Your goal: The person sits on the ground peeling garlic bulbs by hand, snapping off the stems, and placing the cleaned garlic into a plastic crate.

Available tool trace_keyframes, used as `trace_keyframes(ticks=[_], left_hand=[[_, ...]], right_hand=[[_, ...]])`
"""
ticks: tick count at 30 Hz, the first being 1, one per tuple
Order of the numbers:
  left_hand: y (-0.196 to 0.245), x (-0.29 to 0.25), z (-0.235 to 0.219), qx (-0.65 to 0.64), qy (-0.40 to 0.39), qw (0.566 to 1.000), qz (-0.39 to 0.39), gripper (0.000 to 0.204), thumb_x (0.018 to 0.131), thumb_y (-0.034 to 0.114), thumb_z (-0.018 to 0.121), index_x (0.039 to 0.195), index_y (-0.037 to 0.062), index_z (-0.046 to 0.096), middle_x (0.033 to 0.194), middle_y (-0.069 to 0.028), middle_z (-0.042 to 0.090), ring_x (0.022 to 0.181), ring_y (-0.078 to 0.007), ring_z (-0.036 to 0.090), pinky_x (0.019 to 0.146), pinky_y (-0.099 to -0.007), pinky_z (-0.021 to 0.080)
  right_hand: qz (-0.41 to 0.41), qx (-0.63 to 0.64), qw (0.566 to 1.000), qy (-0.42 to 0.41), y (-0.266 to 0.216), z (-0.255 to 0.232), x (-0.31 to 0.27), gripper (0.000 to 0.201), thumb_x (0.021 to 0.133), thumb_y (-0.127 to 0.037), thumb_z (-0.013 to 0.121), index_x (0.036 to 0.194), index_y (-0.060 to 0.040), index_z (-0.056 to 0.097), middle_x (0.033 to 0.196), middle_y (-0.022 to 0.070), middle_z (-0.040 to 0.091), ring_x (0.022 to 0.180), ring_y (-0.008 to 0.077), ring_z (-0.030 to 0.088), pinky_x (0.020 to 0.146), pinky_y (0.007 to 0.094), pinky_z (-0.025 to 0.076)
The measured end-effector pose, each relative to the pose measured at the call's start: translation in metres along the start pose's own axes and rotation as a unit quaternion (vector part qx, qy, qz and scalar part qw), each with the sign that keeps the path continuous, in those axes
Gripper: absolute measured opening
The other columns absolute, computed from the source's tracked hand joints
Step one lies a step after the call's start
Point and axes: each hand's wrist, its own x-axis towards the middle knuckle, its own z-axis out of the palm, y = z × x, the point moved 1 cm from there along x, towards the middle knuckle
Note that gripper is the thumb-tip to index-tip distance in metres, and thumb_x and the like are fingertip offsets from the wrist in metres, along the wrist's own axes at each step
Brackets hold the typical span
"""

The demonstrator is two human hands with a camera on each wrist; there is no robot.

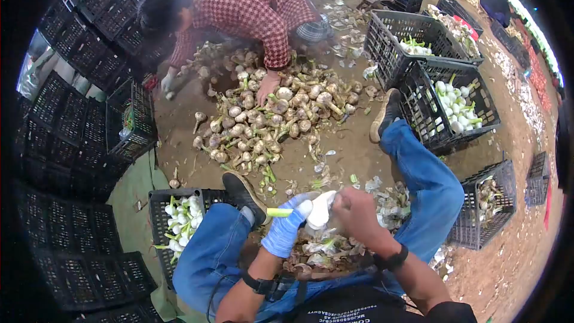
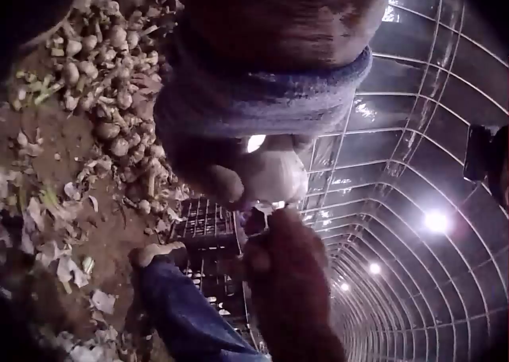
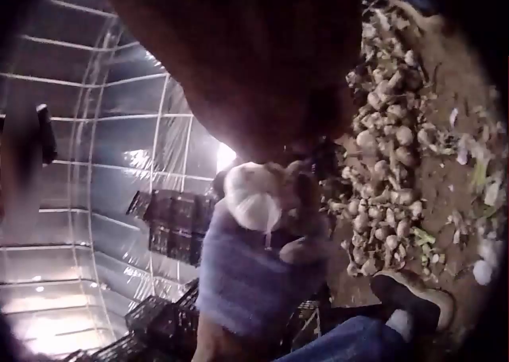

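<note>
My left hand (image 1: pixel 287 227), in a blue and white glove, grips a white garlic bulb (image 1: pixel 318 215) by its neck. The cut green stem (image 1: pixel 279 212) sticks out on the left of the glove. Against the bulb's other side, my right hand (image 1: pixel 360 212) is bare, its fingers curled and pinching the thin skin at the bulb. The right wrist view shows the pale round bulb (image 3: pixel 253 199) above the glove (image 3: pixel 246 270). From the left wrist, the right fingertips (image 2: pixel 278 223) meet the bulb's end. Peeled skins (image 1: pixel 323 248) lie below the hands, between the legs.
A heap of unpeeled garlic (image 1: pixel 257 119) covers the ground ahead; another person (image 1: pixel 251 12) bends over it. A crate (image 1: pixel 156 203) of white bulbs stands by my left leg, another crate (image 1: pixel 423 104) beyond my right foot. Stacked black crates (image 1: pixel 66 215) line the left side.
</note>
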Motion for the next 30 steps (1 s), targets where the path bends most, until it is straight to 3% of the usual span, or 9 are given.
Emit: trace_keyframes(ticks=[6, 8, 11, 15, 18, 22, 26, 29, 30], left_hand=[[0.009, -0.002, -0.002, -0.04, -0.028, 0.999, 0.023, 0.071, 0.081, 0.034, 0.072, 0.136, -0.0022, 0.046, 0.123, -0.0122, 0.06, 0.108, -0.0205, 0.06, 0.094, -0.0331, 0.048], [0.012, -0.004, -0.004, -0.029, -0.003, 0.999, 0.044, 0.072, 0.08, 0.033, 0.072, 0.137, -0.0024, 0.045, 0.126, -0.0125, 0.058, 0.111, -0.0213, 0.058, 0.095, -0.0337, 0.048], [0.021, -0.01, -0.006, -0.021, 0.013, 0.999, 0.049, 0.073, 0.08, 0.029, 0.072, 0.138, -0.002, 0.042, 0.132, -0.0119, 0.053, 0.117, -0.0216, 0.055, 0.099, -0.0343, 0.045], [0.015, -0.007, -0.008, 0.054, 0.029, 0.987, 0.149, 0.05, 0.088, 0.018, 0.066, 0.132, 0.0001, 0.051, 0.121, -0.0089, 0.06, 0.108, -0.0169, 0.059, 0.095, -0.0304, 0.047], [-0.012, -0.001, -0.033, 0.023, 0.066, 0.998, -0.01, 0.057, 0.09, 0.043, 0.06, 0.127, 0.0005, 0.055, 0.105, -0.0072, 0.066, 0.089, -0.0145, 0.064, 0.076, -0.0278, 0.054], [-0.012, -0.01, -0.034, -0.074, 0.044, 0.996, 0.014, 0.059, 0.087, 0.042, 0.063, 0.127, -0.0012, 0.054, 0.106, -0.009, 0.066, 0.087, -0.0175, 0.066, 0.073, -0.0315, 0.056], [0.008, -0.018, -0.035, -0.149, 0.054, 0.983, 0.09, 0.063, 0.082, 0.038, 0.069, 0.128, -0.0017, 0.053, 0.116, -0.0146, 0.063, 0.098, -0.0236, 0.064, 0.08, -0.0399, 0.055], [0.0, -0.014, -0.045, -0.274, 0.034, 0.959, 0.062, 0.06, 0.082, 0.034, 0.067, 0.128, -0.0016, 0.052, 0.117, -0.018, 0.062, 0.097, -0.0266, 0.064, 0.079, -0.0396, 0.055], [0.001, -0.015, -0.044, -0.324, 0.032, 0.945, 0.045, 0.057, 0.082, 0.032, 0.066, 0.127, -0.0016, 0.052, 0.115, -0.0192, 0.062, 0.094, -0.0283, 0.065, 0.075, -0.0396, 0.055]], right_hand=[[0.036, -0.046, 0.998, -0.024, 0.015, 0.006, -0.002, 0.015, 0.086, -0.012, 0.062, 0.094, 0.0004, 0.059, 0.073, 0.0134, 0.058, 0.059, 0.0302, 0.057, 0.056, 0.0381, 0.046], [0.245, 0.313, 0.917, -0.023, -0.012, -0.005, 0.005, 0.031, 0.092, -0.018, 0.06, 0.115, 0.0023, 0.056, 0.072, 0.0042, 0.056, 0.056, 0.0144, 0.053, 0.053, 0.0302, 0.045], [0.178, 0.335, 0.923, -0.062, -0.017, 0.004, 0.003, 0.045, 0.094, -0.02, 0.06, 0.13, 0.0042, 0.047, 0.074, -0.0005, 0.055, 0.06, 0.0052, 0.05, 0.054, 0.0239, 0.044], [0.122, 0.278, 0.951, -0.056, -0.026, 0.021, 0.01, 0.018, 0.094, -0.015, 0.061, 0.102, 0.0016, 0.062, 0.075, 0.0018, 0.058, 0.062, 0.0056, 0.053, 0.055, 0.0238, 0.044], [0.071, 0.174, 0.981, -0.038, -0.023, 0.032, 0.007, 0.01, 0.092, -0.01, 0.061, 0.092, -0.0006, 0.064, 0.073, 0.0087, 0.059, 0.061, 0.0189, 0.058, 0.057, 0.0302, 0.046], [-0.004, -0.038, 0.999, 0.037, 0.01, 0.051, 0.012, 0.008, 0.088, -0.008, 0.063, 0.091, -0.0011, 0.063, 0.076, 0.0161, 0.059, 0.066, 0.0341, 0.058, 0.06, 0.0374, 0.047], [0.117, 0.019, 0.991, -0.07, 0.033, 0.05, 0.007, 0.013, 0.087, -0.009, 0.063, 0.097, -0.0019, 0.064, 0.089, 0.018, 0.065, 0.081, 0.0311, 0.066, 0.068, 0.039, 0.051], [0.071, 0.039, 0.995, -0.054, 0.027, 0.051, 0.01, 0.018, 0.087, -0.007, 0.062, 0.104, -0.0029, 0.065, 0.09, 0.0168, 0.066, 0.079, 0.029, 0.066, 0.069, 0.0351, 0.051], [0.011, 0.051, 0.997, -0.054, 0.041, 0.059, 0.009, 0.02, 0.089, -0.009, 0.062, 0.108, -0.0024, 0.065, 0.086, 0.0137, 0.066, 0.077, 0.0193, 0.064, 0.067, 0.0296, 0.05]])
